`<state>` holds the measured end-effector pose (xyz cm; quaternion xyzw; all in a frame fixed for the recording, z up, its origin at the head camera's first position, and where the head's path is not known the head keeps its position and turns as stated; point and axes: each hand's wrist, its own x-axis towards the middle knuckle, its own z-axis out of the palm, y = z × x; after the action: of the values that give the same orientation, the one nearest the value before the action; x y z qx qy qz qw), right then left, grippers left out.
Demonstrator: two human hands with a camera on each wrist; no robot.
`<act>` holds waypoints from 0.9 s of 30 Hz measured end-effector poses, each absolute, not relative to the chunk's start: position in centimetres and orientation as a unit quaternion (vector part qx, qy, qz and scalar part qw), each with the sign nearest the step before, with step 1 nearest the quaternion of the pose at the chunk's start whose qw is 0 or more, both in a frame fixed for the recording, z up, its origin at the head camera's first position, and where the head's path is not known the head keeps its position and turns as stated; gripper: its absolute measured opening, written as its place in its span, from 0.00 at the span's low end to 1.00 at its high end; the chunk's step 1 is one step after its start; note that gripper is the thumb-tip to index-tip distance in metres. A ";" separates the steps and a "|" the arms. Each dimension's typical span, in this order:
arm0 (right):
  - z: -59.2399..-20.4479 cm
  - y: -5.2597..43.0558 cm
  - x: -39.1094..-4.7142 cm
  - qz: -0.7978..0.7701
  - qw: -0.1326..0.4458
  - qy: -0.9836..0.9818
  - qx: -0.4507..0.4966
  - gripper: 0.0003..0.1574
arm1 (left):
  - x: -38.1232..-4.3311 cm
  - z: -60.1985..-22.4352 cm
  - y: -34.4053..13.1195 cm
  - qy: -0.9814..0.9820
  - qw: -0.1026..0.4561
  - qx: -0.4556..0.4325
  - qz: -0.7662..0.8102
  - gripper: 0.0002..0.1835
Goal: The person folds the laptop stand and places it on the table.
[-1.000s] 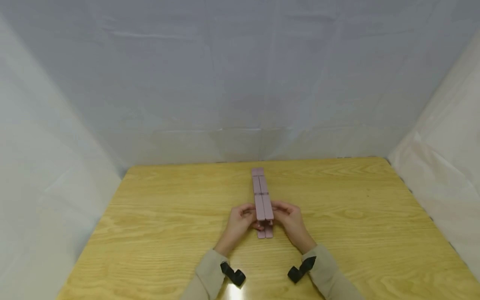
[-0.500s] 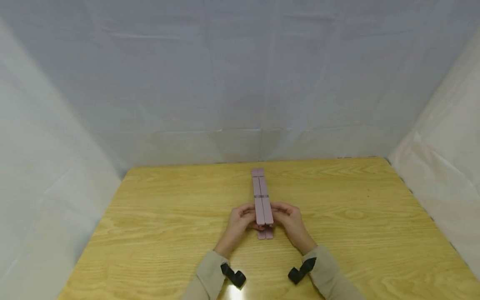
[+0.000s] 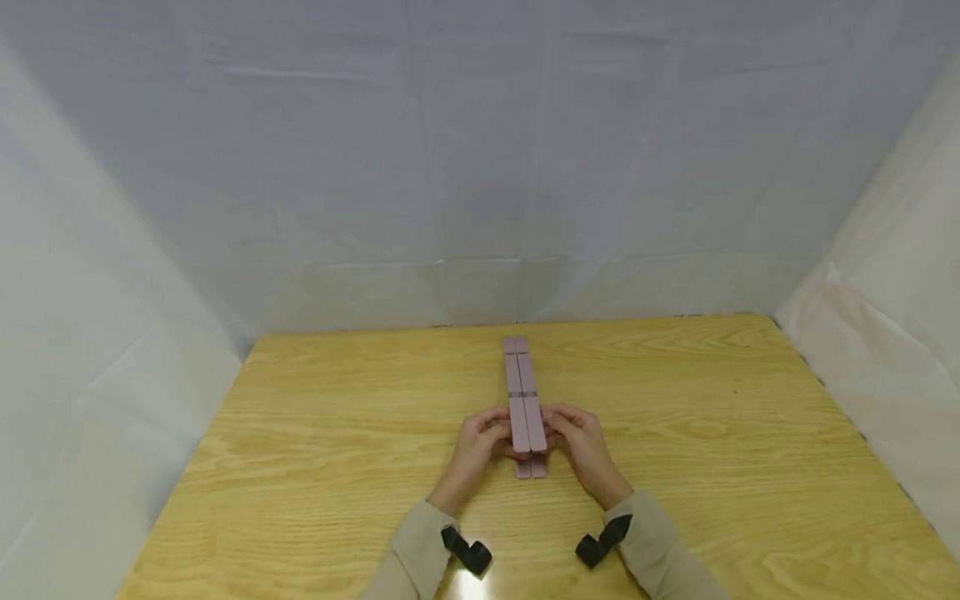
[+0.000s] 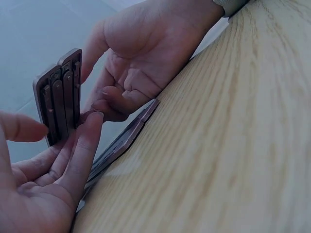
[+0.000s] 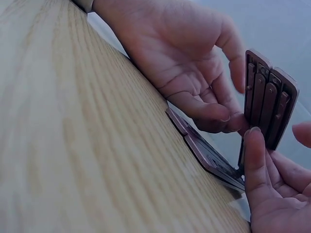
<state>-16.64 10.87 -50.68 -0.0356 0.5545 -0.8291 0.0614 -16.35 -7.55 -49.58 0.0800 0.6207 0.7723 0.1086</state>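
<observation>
A pink folding laptop stand (image 3: 526, 417) points away from me at the middle of the table. Its two long upper plates lie side by side, raised at the near end over a lower base (image 3: 531, 469). My left hand (image 3: 477, 442) grips the left edge of the raised part, and my right hand (image 3: 581, 442) grips its right edge. Narrow metal arms show on the underside of the upper plates (image 4: 60, 94) in the left wrist view. In the right wrist view the base (image 5: 209, 158) rests on the wood, with fingers between it and the upper plates.
The wood-grain table (image 3: 337, 467) ends at a pale sheet (image 3: 480, 167) hung along the back, with more sheeting at both sides. A black wrist camera (image 3: 467, 550) sits on the left sleeve and another wrist camera (image 3: 603, 540) on the right sleeve.
The near end of the stand's upper plates has come down slightly toward the base, covering more of the gap. Both hands stay at its sides, with small shifts of the right fingers.
</observation>
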 end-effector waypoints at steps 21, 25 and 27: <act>-50.5 9.8 -16.5 -0.666 0.011 0.746 0.012 0.11 | -16.6 -49.1 -7.8 0.672 0.174 0.055 0.717 0.06; -50.2 9.6 -16.4 -0.632 0.006 0.775 0.006 0.10 | -16.4 -48.6 -7.8 0.678 0.196 0.058 0.706 0.06; -50.2 9.6 -16.4 -0.618 0.004 0.786 0.006 0.09 | -16.3 -48.4 -7.7 0.688 0.201 0.056 0.695 0.07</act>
<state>-16.38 9.63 -50.19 0.0057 0.7858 -0.6184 0.0037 -16.26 -7.71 -48.41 0.0557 0.6878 0.6953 0.2009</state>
